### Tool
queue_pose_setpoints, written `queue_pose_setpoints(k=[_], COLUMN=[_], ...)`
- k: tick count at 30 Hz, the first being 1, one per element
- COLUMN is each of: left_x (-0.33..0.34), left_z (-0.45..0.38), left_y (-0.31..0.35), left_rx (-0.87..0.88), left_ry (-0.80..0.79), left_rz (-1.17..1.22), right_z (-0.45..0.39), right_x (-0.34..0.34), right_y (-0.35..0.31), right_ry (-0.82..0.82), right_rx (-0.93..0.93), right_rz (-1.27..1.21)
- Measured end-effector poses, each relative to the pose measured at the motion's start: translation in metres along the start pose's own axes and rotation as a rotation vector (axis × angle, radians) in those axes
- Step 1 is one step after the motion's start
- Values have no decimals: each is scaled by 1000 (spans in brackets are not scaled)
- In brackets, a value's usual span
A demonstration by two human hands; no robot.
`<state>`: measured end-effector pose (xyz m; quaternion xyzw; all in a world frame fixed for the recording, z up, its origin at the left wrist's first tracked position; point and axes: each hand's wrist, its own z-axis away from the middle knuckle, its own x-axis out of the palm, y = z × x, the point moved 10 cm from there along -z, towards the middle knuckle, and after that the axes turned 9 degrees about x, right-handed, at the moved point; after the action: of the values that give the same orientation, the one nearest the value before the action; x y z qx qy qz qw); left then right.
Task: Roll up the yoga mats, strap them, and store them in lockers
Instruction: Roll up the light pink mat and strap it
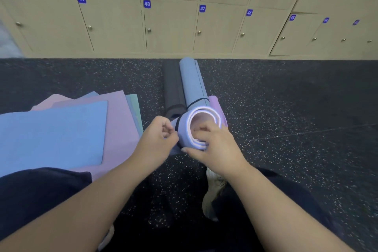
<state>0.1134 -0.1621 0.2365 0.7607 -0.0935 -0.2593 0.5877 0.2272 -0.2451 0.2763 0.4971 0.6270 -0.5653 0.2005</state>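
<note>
A rolled blue-grey yoga mat (192, 86) lies on the dark floor, pointing away from me toward the lockers, its near end raised. A thin black strap (197, 101) loops around it near that end. My right hand (212, 145) grips the near end of the roll, fingers curled into its hollow core and thumb under the rim. My left hand (158, 139) is at the roll's left side, fingers curled and pinching the black strap there. A rolled dark grey mat (172, 88) lies beside it on the left, and a rolled lilac mat (215, 104) peeks out on the right.
A stack of flat mats (61, 129), blue on top of pink and teal, lies at my left. Wooden lockers (169, 26) numbered 49 down to 45 line the wall ahead, all doors closed. My knees and a pale shoe (212, 192) are below the hands.
</note>
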Motion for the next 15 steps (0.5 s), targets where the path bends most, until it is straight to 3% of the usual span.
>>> queue_pose_setpoints(k=[12,15], left_x=[-72,-65], left_z=[22,23], left_y=[-31,-28], left_rx=[-163,-122], left_ry=[146,73], left_rz=[-288,-269], right_z=[28,25], right_x=[-4,-1], right_y=[-46,-49], right_ry=[152,162], right_rx=[-179,-187], right_rz=[-4,14])
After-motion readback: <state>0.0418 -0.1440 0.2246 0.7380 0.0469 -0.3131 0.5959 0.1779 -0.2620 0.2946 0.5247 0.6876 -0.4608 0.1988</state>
